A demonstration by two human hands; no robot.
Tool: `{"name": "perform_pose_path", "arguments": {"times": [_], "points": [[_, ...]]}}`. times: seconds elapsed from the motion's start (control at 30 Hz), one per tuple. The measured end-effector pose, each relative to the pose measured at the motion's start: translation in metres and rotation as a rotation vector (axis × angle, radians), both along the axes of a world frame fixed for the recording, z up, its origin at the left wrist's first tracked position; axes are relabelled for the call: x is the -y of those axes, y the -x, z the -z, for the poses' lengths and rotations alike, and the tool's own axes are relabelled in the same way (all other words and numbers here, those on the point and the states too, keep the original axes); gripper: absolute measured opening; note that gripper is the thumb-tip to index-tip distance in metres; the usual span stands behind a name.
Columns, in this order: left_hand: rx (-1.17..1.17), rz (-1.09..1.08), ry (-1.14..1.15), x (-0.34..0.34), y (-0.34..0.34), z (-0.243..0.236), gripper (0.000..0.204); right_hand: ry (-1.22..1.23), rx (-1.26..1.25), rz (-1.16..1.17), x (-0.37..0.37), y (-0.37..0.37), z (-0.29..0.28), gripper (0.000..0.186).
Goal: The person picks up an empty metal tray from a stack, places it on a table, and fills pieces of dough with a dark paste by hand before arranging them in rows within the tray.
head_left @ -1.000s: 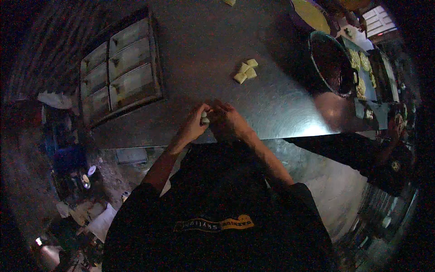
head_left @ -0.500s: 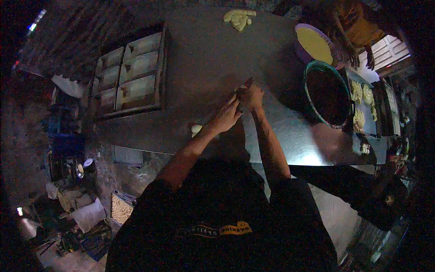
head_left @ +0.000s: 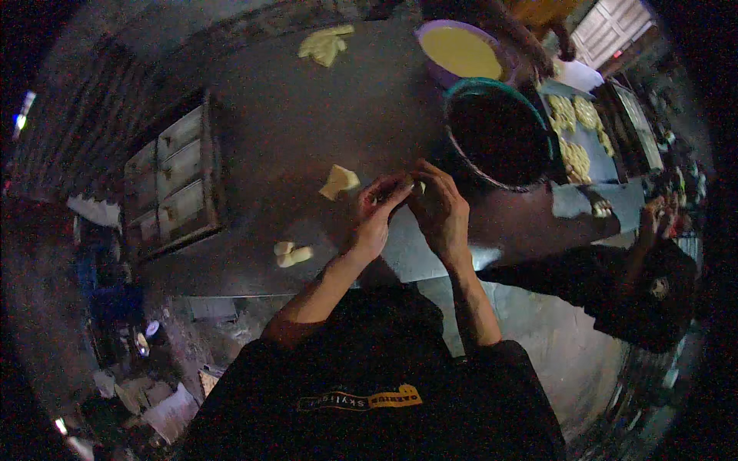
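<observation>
My left hand and my right hand meet over the steel table, fingers curled round a small pale dough piece, which they largely hide. Just left of my fingers lies another cut dough piece. Rolled pieces of dough rest nearer the table's front edge, left of my left wrist. A bigger irregular heap of pale dough sits at the back of the table.
A sectioned metal tray stands left. At right are a dark-filled green-rimmed basin, a purple basin of yellow batter and a tray of shaped dough. Co-workers appear at top right and right.
The view has shifted. My hands reached forward half a second ago and now are drawn back, still together. The cluster of dough pieces seen a second ago now shows as separate pieces left of my hands.
</observation>
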State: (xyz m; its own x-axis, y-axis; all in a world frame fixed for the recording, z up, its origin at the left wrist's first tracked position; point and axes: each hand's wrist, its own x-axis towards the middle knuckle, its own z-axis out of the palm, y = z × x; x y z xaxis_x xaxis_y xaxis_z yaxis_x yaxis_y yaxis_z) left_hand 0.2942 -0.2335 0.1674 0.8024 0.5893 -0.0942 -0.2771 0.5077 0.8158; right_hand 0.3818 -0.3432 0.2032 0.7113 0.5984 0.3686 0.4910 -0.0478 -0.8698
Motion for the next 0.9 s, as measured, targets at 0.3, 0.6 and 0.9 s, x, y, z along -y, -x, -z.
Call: {"name": "perform_pose_path", "arguments": {"times": [0.3,0.6,0.9], "points": [[0.285,0.123,-1.467,0.043,0.003,-0.064,0.034,-0.349,-0.49,-0.049,0.11,0.043,0.024,0.044],[0.478,0.182,-0.944,0.06,0.009,-0.051,0.054,-0.222,-1.046,-0.415,0.1,0.052,-0.044,0.011],[-0.02,0.071,-0.533,0.029,0.025,0.002,0.105,0.443,0.103,-0.094,0.041,-0.105,-0.046,0.028]]}}
